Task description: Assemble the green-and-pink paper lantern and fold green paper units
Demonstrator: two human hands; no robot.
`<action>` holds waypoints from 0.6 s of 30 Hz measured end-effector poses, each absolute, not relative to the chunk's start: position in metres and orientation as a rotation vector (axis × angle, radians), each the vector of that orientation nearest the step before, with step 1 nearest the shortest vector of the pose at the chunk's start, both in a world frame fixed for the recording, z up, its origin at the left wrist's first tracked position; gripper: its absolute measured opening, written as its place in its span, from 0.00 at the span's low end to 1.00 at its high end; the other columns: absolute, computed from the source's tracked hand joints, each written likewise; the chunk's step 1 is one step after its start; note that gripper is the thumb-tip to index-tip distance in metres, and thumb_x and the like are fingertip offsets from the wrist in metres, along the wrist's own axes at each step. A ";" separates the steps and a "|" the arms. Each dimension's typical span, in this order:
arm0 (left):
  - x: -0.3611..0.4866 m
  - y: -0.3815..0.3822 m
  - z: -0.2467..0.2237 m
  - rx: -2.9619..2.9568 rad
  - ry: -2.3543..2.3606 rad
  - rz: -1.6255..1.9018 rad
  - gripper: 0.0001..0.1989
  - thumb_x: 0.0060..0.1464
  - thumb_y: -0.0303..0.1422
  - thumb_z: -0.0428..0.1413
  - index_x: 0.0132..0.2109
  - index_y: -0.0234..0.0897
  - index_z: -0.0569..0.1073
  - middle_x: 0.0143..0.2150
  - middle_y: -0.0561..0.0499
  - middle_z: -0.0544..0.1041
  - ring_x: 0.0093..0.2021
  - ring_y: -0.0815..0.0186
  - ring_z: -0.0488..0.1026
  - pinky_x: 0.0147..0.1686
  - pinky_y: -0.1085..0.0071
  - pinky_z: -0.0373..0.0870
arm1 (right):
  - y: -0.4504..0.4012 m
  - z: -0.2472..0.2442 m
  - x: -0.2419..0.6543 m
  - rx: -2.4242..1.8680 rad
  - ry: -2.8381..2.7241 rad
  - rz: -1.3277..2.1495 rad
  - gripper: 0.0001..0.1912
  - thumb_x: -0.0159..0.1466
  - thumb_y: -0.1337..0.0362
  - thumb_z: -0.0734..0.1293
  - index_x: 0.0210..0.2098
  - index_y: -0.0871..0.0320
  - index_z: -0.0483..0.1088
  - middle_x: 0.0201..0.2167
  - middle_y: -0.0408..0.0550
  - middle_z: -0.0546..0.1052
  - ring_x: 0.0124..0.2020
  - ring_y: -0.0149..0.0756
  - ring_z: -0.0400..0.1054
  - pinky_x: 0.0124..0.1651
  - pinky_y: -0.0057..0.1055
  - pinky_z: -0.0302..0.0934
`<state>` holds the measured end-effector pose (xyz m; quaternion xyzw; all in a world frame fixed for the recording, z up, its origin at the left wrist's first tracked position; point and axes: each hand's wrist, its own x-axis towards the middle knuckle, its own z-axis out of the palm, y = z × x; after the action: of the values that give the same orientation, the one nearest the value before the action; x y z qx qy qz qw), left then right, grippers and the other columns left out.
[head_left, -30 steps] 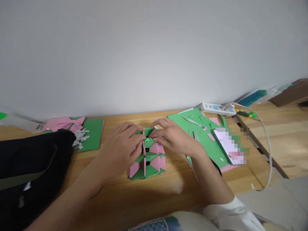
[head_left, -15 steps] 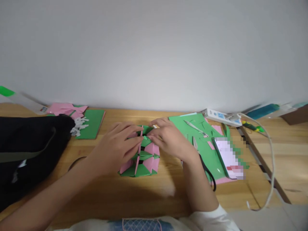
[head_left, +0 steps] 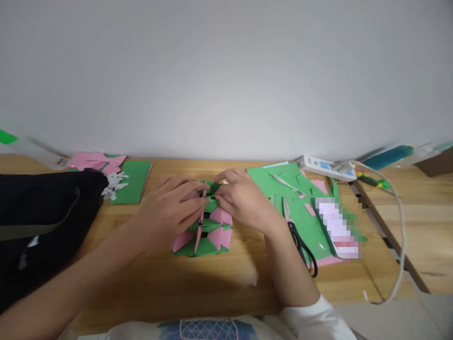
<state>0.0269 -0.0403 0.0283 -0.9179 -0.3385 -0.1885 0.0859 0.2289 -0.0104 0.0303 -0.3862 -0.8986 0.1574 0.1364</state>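
Observation:
A pink and green folded paper model [head_left: 212,243], built of joined panels in tiers, stands on the wooden table in front of me. Over its upper left side lies my left hand [head_left: 177,203], its fingers bent and pressed to the model's far part. My right hand [head_left: 239,198] grips the upper right of the model, thumb and fingers pinched at a green panel. A small white bit shows by the right fingertips; what it is I cannot make out. Both hands hide much of the model's far end.
On the right, scissors [head_left: 300,241], tweezers [head_left: 287,184] and a phone [head_left: 336,226] lie on green sheets [head_left: 258,177]. Behind them sits a power strip [head_left: 327,167] with a white cable [head_left: 401,226]. At left are a black bag [head_left: 46,198], white paper scraps [head_left: 115,184] and green card [head_left: 136,182].
The view has shifted slightly. My right fingers have moved a little at the model's green panel, and the scissors show more fully beside my right forearm. Both hands stay on the model.

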 end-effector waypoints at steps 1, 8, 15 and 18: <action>0.028 -0.038 0.029 -2.750 -1.025 -0.576 0.10 0.61 0.30 0.49 0.36 0.40 0.75 0.45 0.50 0.77 0.46 0.60 0.68 0.46 0.61 0.66 | -0.010 0.030 0.229 -1.110 -2.603 0.450 0.11 0.63 0.69 0.62 0.32 0.61 0.77 0.45 0.54 0.72 0.47 0.42 0.63 0.51 0.39 0.55; 0.039 -0.023 0.044 -2.958 -1.301 -0.409 0.11 0.56 0.30 0.53 0.29 0.38 0.78 0.41 0.48 0.77 0.43 0.59 0.69 0.44 0.60 0.66 | -0.009 0.029 0.229 -1.122 -2.604 0.443 0.11 0.64 0.69 0.61 0.34 0.63 0.76 0.46 0.55 0.73 0.48 0.43 0.62 0.51 0.39 0.55; 0.047 -0.013 0.053 -3.006 -1.373 -0.204 0.09 0.52 0.28 0.55 0.27 0.39 0.79 0.36 0.50 0.79 0.39 0.61 0.69 0.40 0.63 0.64 | -0.009 0.029 0.227 -1.116 -2.603 0.480 0.11 0.64 0.70 0.61 0.34 0.63 0.76 0.46 0.56 0.72 0.48 0.43 0.62 0.51 0.40 0.55; 0.047 -0.012 0.050 -2.976 -1.338 -0.199 0.11 0.53 0.27 0.53 0.27 0.39 0.79 0.36 0.50 0.79 0.38 0.61 0.69 0.39 0.63 0.65 | -0.009 0.029 0.227 -1.106 -2.601 0.489 0.11 0.63 0.70 0.61 0.33 0.63 0.76 0.46 0.56 0.72 0.48 0.43 0.61 0.51 0.40 0.55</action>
<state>0.0469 -0.0120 0.0501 -0.9085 -0.4086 -0.0607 -0.0638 0.2272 -0.0090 0.0293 -0.3821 -0.8983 0.1688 0.1362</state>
